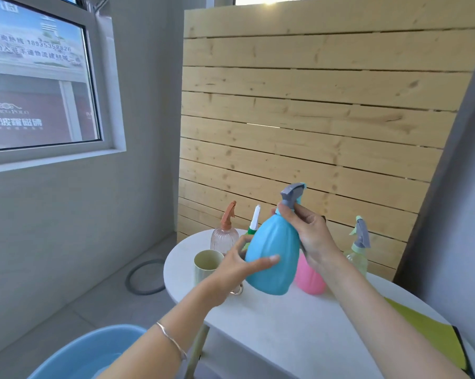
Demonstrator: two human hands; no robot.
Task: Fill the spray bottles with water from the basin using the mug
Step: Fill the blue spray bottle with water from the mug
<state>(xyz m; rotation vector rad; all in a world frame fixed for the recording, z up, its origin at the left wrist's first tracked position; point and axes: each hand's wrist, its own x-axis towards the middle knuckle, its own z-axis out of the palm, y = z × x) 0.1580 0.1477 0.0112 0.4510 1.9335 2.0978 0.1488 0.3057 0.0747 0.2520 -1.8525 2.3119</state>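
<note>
I hold a blue spray bottle (271, 255) tilted above the white table (271, 318). My left hand (241, 265) grips its belly, thumb across the front. My right hand (310, 233) grips the neck just under the grey spray head (292, 194). A pale green mug (204, 266) stands on the table behind my left wrist. A pink bottle (310, 277) stands behind the blue one. The blue basin (75, 356) with water sits on the floor at lower left.
A clear pink bottle with an orange sprayer (225, 233), a white-and-green nozzle bottle (254, 222) and a pale green bottle (358, 250) stand at the table's back. A yellow-green cloth (427, 332) lies at right. A wooden slat panel (312, 119) leans behind.
</note>
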